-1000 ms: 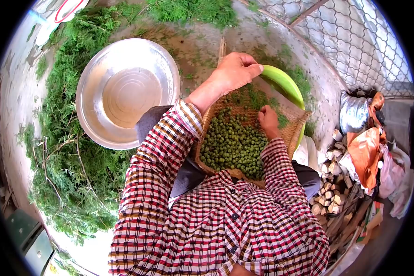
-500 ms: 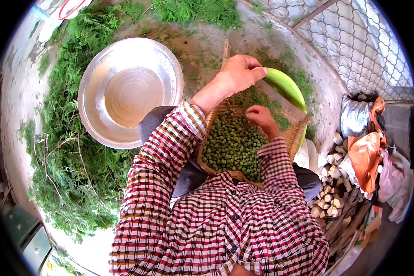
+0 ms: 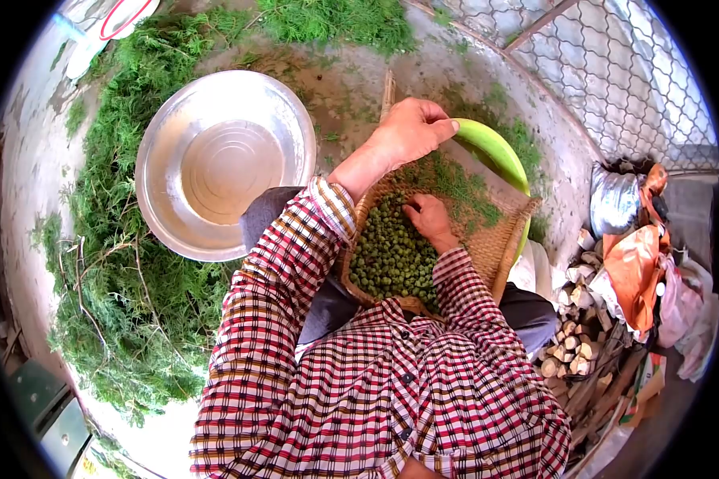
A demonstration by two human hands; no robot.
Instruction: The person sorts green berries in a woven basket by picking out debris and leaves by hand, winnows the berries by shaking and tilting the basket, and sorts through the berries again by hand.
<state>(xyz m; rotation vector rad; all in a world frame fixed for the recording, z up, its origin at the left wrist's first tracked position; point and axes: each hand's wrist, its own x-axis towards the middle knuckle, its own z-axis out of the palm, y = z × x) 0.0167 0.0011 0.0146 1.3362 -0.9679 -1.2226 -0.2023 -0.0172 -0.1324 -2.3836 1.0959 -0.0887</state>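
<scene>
Head view: the right hand (image 3: 431, 219) curls at the far edge of the green fruits (image 3: 391, 251), which spread from its fingertips toward the body in the woven basket (image 3: 499, 243); I can't tell whether it pinches any. Beyond it, the left hand's (image 3: 409, 134) thumb meets its fingers near the green basin (image 3: 499, 148), its hold hidden. Light fingertips and a steady basket should keep fruits from rolling into the leafy bits (image 3: 465, 188) beside the right knuckles.

Left hand (image 3: 411, 134) stretched forward; right hand (image 3: 431, 219) nearer, loosely curled.
</scene>
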